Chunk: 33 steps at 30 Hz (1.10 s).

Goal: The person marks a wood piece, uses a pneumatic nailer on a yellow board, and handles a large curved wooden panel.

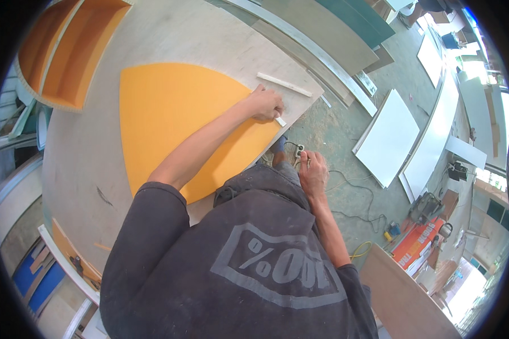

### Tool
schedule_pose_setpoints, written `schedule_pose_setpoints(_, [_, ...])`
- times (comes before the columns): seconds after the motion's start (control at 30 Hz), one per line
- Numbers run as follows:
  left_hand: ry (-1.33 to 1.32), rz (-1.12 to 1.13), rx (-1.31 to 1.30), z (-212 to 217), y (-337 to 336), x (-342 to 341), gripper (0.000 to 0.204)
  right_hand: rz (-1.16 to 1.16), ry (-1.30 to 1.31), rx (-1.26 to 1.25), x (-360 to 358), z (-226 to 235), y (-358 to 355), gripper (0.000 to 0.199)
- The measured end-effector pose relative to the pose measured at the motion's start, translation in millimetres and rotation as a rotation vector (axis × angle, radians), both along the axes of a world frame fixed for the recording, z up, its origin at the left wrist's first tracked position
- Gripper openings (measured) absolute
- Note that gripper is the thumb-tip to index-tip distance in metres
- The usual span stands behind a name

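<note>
The left hand (266,104) is curled around 1 white strip (281,121), presumably light, stiff and best gripped mid-length; the right hand (314,174) is half-curled, contents indeterminable.

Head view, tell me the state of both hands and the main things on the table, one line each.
Left hand: curled over the white piece; grip unclear.
White piece: partly hidden by the left hand.
Right hand: curled; contents unclear.
Yellow panel: lying flat.
White strip: lying flat, apart from the panel.
Orange shelf: open-faced.
</note>
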<state>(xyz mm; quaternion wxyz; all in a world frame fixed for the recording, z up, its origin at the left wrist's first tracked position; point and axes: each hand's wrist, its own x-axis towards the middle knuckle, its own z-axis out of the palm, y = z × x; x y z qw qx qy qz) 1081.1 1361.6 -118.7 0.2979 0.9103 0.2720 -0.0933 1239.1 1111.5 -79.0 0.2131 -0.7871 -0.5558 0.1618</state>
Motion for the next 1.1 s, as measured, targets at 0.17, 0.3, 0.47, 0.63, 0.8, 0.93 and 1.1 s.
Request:
schedule_pose_setpoints(0.17, [-0.380,0.284,0.162,-26.4,-0.6,-30.9,0.015,-0.111,0.094,-0.088,11.2,-21.7,-12.2,0.035])
schedule_pose_setpoints(0.3, [-0.564,0.720,0.042,-2.4,8.7,-55.1,0.015,-0.165,0.207,-0.156,20.7,-42.4,-25.1,0.038])
schedule_pose_setpoints(0.47, [-0.529,1.194,-0.035,-9.4,-27.5,-91.6,0.017,-0.263,0.435,-0.250,24.8,-46.6,-19.0,0.037])
schedule_pose_setpoints(0.63, [-0.534,1.179,-0.194,-2.4,-109.8,-41.3,0.014,-0.011,0.375,0.115,18.2,-52.9,-0.4,0.029])
schedule_pose_setpoints(0.8, [-0.681,1.189,-0.048,-2.0,-139.5,0.1,0.011,0.118,0.583,0.023,12.5,-26.0,59.5,0.039])
schedule_pose_setpoints(0.93, [-0.649,1.091,0.023,-12.6,-137.3,16.5,0.018,0.116,0.651,-0.131,22.2,-38.8,107.8,0.036])
schedule_pose_setpoints(1.1, [-0.516,0.966,0.047,-11.6,-142.0,12.2,0.029,0.113,0.693,-0.178,19.5,-52.3,129.4,0.036])
